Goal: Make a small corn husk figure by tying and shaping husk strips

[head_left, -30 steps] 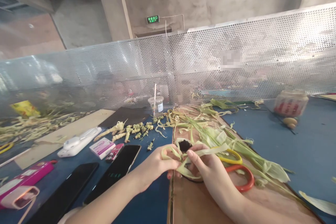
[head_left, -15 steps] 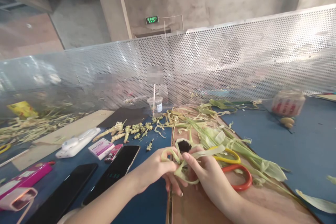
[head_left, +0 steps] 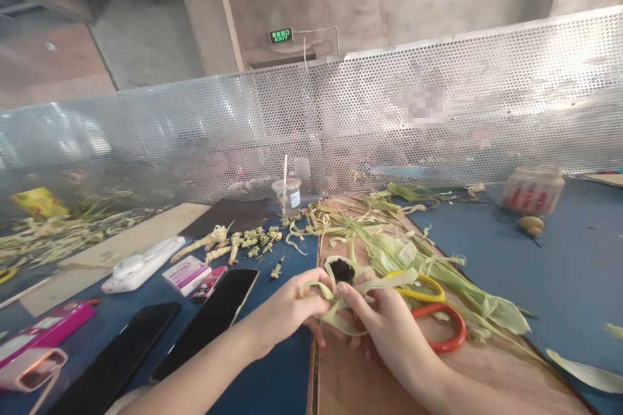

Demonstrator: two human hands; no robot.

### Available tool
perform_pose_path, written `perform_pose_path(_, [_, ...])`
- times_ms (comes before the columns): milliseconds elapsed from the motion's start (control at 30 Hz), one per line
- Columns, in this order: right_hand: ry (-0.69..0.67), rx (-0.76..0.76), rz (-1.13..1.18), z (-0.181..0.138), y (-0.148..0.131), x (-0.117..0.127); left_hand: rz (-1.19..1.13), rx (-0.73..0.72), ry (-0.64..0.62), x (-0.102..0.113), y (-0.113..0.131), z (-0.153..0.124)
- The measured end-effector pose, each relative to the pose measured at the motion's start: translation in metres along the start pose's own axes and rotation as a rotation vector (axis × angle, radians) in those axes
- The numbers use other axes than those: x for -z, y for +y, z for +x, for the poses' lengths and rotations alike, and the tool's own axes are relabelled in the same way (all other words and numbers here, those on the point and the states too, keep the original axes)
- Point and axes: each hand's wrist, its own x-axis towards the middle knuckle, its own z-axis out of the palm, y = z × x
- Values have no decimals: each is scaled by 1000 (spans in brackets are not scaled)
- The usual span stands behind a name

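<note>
The pale green husk strip point(head_left: 335, 319) is between my two hands, above the brown board point(head_left: 374, 379), curled into loops with one tail lying out toward three o'clock over my right fingers. My left hand point(head_left: 305, 305) has thumb and forefinger closed in a pinch on it, and my right hand point(head_left: 377, 311) presses its thumb down on the strip from the other side, probably because so thin a ribbon would spring loose under one grip; my lower fingers are partly hidden. It looks flat, matt and supple, slightly see-through at the edges, and it curves around a dark clump point(head_left: 342, 270) at twelve o'clock that I can't identify. Loose husks point(head_left: 403, 249) spread from twelve to three o'clock, seemingly placed for easy reach, and an orange handle loop point(head_left: 452, 331) sits near my right wrist at four. Across the blue counter point(head_left: 287, 369), knotted pieces point(head_left: 263, 240) lie at ten o'clock and a phone point(head_left: 209, 321) at nine, apparently kept aside.
</note>
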Motion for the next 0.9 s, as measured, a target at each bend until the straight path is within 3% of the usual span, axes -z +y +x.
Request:
perform_pose_path(367, [47, -25, -46, 3, 7, -1, 126, 6, 114, -5, 0, 0])
perform_pose_path(900, [-45, 38, -68, -2, 2, -1, 17, -31, 299, 3, -4, 7])
